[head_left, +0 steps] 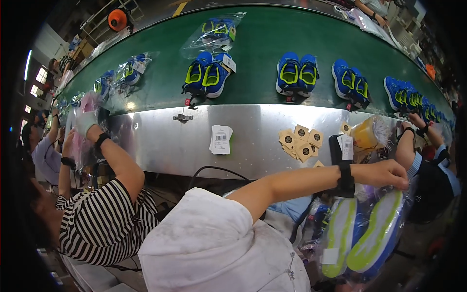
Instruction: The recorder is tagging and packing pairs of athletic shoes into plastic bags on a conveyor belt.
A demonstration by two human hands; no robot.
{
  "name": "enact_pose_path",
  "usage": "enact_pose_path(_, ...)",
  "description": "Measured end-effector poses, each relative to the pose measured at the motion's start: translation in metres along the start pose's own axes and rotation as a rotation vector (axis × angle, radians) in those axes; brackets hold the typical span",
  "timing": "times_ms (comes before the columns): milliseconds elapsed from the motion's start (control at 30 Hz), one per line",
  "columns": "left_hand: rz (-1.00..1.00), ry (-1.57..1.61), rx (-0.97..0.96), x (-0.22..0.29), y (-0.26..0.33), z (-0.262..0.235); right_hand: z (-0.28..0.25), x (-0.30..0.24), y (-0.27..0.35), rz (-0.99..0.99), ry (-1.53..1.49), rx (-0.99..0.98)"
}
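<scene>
My left arm reaches across to the right, with a black band on the wrist. My left hand [389, 174] is closed, its fingertips pinching the upper edge of a clear plastic bag [407, 194]. Below it, a pair of blue shoes [374, 233] shows white and lime soles through the film, with a small white label on the bag. My right hand is not in view. Close to my left wrist, on the metal bench edge [253, 136], a white tag [346, 147] lies on a dark block, beside a yellow tub [366, 135] holding thin clear strands.
Several shoe pairs [296, 75] stand along the green conveyor belt [258, 44], some bagged. White tags [221, 139] and tan square cards [301, 141] lie in piles on the metal. A person in stripes [102, 219] works at left; another person's arms [406, 146] are at right.
</scene>
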State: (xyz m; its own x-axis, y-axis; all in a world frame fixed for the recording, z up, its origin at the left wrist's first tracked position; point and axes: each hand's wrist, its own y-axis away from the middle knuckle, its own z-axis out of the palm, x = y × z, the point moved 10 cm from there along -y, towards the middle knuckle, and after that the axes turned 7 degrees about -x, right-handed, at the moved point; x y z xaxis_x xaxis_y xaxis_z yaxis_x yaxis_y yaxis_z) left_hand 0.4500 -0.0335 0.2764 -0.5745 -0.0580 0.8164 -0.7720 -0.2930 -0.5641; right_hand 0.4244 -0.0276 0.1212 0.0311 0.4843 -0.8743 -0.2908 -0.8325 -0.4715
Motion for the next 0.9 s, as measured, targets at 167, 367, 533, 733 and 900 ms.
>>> enact_pose_path(167,-0.083,0.11,0.08,-0.032,-0.003,-0.009,-0.003,0.003,-0.004,-0.011,-0.032,0.006)
enact_pose_path(367,-0.038,-0.216,0.206,-0.021,-0.017,-0.037,-0.022,0.001,-0.016,-0.024,-0.063,0.025)
enact_pose_path(533,0.072,-0.376,0.648,-0.018,-0.023,-0.111,-0.058,-0.015,-0.001,-0.037,-0.003,0.129)
enact_pose_path(733,-0.402,0.39,0.409,-0.08,-0.028,-0.13,-0.256,-0.132,0.094,-0.081,0.428,0.535)
enact_pose_path(900,-0.278,-0.123,0.565,-0.093,-0.005,-0.073,-0.275,-0.193,0.1,0.052,-0.26,0.435)
